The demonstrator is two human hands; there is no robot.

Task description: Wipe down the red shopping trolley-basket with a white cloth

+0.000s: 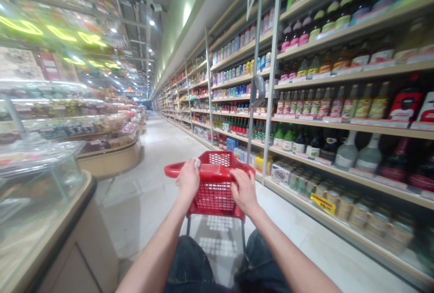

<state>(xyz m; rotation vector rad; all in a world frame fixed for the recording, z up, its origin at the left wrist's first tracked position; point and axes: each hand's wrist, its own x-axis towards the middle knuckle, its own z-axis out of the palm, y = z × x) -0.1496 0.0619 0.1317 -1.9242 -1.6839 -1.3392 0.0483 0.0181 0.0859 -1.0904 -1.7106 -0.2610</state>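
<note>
A small red shopping cart (217, 193) with a mesh plastic basket stands just in front of me in a supermarket aisle. My left hand (188, 180) is wrapped over the left part of its red handle bar (172, 170). On the right part of the same bar rests my right hand (244, 190), fingers curled over it. Nothing can be seen inside the basket from here. My dark trousers show at the bottom edge.
Long shelves (339, 125) of bottles, jars and cans run along the right. A glass-topped counter (47, 193) sits close on the left, with more display counters (108, 148) farther along. The pale tiled floor (159, 157) stretches ahead down the aisle.
</note>
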